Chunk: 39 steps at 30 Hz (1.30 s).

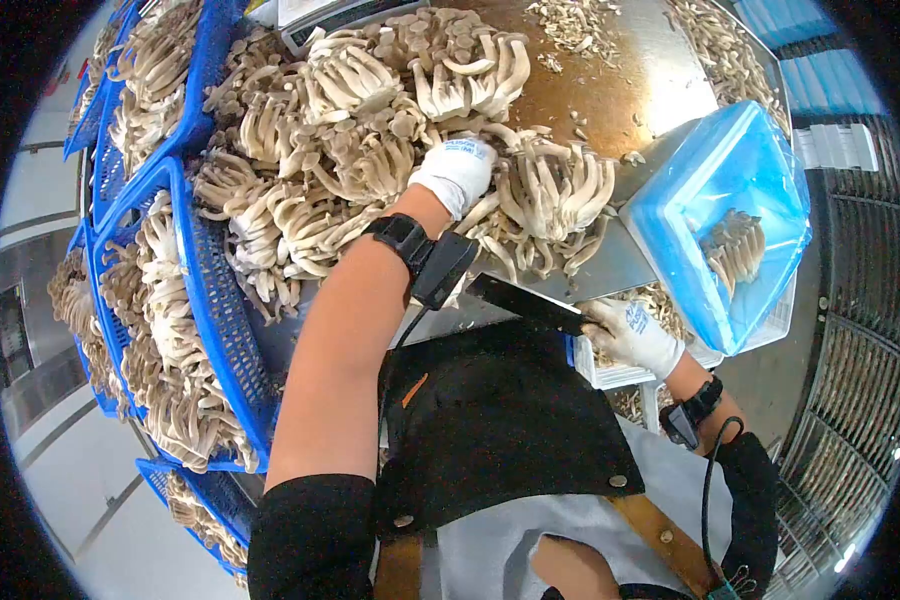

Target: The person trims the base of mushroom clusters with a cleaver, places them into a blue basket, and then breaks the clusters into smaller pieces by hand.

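Mushroom clusters (360, 150) lie in a large pile on the metal table (610, 110). My left hand (457, 172), in a white glove, reaches into the pile between clusters; its fingers are hidden among the stems. Below and to the right, my gloved right hand (635, 335) is closed around the handle of a knife (525, 302), whose dark blade points left toward the table's near edge. One broad cluster (560, 195) sits just right of my left hand.
Blue baskets (215, 310) full of mushrooms stand at the left. A blue-lined box (665, 200) with a cluster (735, 250) inside is at the right. A white crate (610, 375) holds trimmings below my right hand. Loose pieces (575, 30) lie at the table's back.
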{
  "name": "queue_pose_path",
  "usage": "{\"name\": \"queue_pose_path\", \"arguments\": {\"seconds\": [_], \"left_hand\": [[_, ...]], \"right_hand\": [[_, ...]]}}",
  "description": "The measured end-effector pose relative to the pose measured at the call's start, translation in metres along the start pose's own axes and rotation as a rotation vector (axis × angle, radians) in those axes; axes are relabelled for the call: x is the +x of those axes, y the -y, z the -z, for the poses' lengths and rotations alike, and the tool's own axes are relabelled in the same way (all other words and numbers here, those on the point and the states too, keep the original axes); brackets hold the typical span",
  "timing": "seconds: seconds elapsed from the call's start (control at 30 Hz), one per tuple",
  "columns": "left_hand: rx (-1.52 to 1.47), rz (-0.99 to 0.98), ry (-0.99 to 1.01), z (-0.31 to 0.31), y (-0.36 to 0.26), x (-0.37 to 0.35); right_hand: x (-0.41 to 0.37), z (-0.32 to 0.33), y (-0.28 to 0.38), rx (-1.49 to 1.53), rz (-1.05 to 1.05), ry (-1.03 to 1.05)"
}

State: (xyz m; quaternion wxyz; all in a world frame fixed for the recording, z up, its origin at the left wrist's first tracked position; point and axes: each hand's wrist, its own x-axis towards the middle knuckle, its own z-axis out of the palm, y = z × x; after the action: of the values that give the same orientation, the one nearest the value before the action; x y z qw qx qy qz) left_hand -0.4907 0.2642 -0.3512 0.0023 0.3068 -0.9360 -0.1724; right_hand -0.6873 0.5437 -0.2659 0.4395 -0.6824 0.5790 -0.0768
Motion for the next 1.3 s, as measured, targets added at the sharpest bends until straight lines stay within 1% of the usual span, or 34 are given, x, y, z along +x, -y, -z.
{"name": "queue_pose_path", "arguments": {"seconds": [0.03,0.07,0.1,0.17,0.23,0.27,0.37,0.4,0.43,0.5,0.53,0.57,0.63,0.67,0.7,0.77,0.87,0.97,1.0,1.1,1.13,1.17,1.2,1.23,1.3], "left_hand": [[0.106,-0.025,0.065,-0.004,0.003,0.002],[0.113,-0.055,0.023,-0.007,0.009,-0.006],[0.174,-0.047,0.075,0.006,0.006,-0.014],[0.126,0.073,0.187,0.003,0.015,-0.020],[0.136,0.050,0.114,0.001,0.024,-0.023],[0.082,0.076,0.062,-0.003,0.023,-0.018],[0.094,0.023,-0.019,0.001,-0.001,-0.002],[0.115,0.011,-0.027,-0.001,-0.007,0.003],[0.206,0.023,0.011,-0.007,-0.007,0.011],[0.222,-0.073,0.023,-0.016,-0.001,0.018],[0.203,-0.022,0.124,-0.009,-0.007,0.024],[0.202,0.025,0.125,-0.018,-0.006,0.032],[0.288,0.129,0.278,-0.006,-0.019,0.043],[0.332,0.158,0.341,-0.006,-0.021,0.046],[0.313,0.176,0.356,-0.005,-0.024,0.046],[0.281,0.164,0.233,-0.016,-0.023,0.039],[0.183,0.164,0.178,-0.001,-0.020,0.028],[-0.009,0.258,-0.063,0.001,-0.011,0.012],[-0.100,0.266,-0.089,0.014,-0.013,0.005],[-0.421,0.403,-0.351,0.045,-0.028,-0.031],[-0.641,0.448,-0.331,0.060,-0.029,-0.049],[-0.599,0.378,-0.483,0.062,-0.028,-0.072],[-0.748,0.418,-0.427,0.069,-0.029,-0.101],[-0.898,0.461,-0.375,0.077,-0.029,-0.135],[-1.174,0.657,-0.158,0.086,-0.029,-0.209]], "right_hand": [[-0.001,-0.001,0.001,0.012,-0.003,-0.012],[-0.003,0.000,0.004,-0.014,-0.004,-0.029],[-0.005,-0.001,0.001,-0.004,-0.010,-0.047],[-0.009,-0.008,-0.007,0.022,-0.025,-0.090],[-0.010,-0.011,-0.012,0.051,-0.041,-0.141],[-0.010,-0.012,-0.013,0.050,-0.041,-0.163],[-0.009,-0.014,-0.014,0.067,-0.044,-0.186],[-0.009,-0.014,-0.013,0.073,-0.044,-0.183],[-0.009,-0.013,-0.012,0.062,-0.045,-0.161],[-0.006,-0.011,-0.009,0.039,-0.040,-0.118],[-0.006,-0.013,-0.008,0.035,-0.052,-0.103],[-0.005,-0.014,-0.008,0.043,-0.039,-0.107],[-0.004,-0.018,-0.006,0.056,-0.012,-0.114],[-0.004,-0.016,-0.001,0.010,-0.002,-0.089],[-0.004,-0.014,0.003,0.034,-0.036,-0.029],[-0.007,-0.022,0.001,-0.001,-0.057,-0.004],[-0.009,-0.027,0.002,0.020,-0.080,0.021],[-0.010,-0.025,-0.003,-0.023,-0.038,-0.024],[-0.009,-0.019,0.001,0.027,-0.045,-0.052],[-0.003,-0.010,-0.003,0.027,-0.080,-0.119],[-0.001,0.000,0.002,0.088,-0.188,-0.073],[0.002,0.004,-0.001,0.143,-0.232,-0.094],[0.004,0.008,-0.004,0.198,-0.275,-0.117],[0.007,0.011,-0.004,0.239,-0.283,-0.183],[0.012,0.013,-0.012,0.193,-0.275,-0.294]]}}
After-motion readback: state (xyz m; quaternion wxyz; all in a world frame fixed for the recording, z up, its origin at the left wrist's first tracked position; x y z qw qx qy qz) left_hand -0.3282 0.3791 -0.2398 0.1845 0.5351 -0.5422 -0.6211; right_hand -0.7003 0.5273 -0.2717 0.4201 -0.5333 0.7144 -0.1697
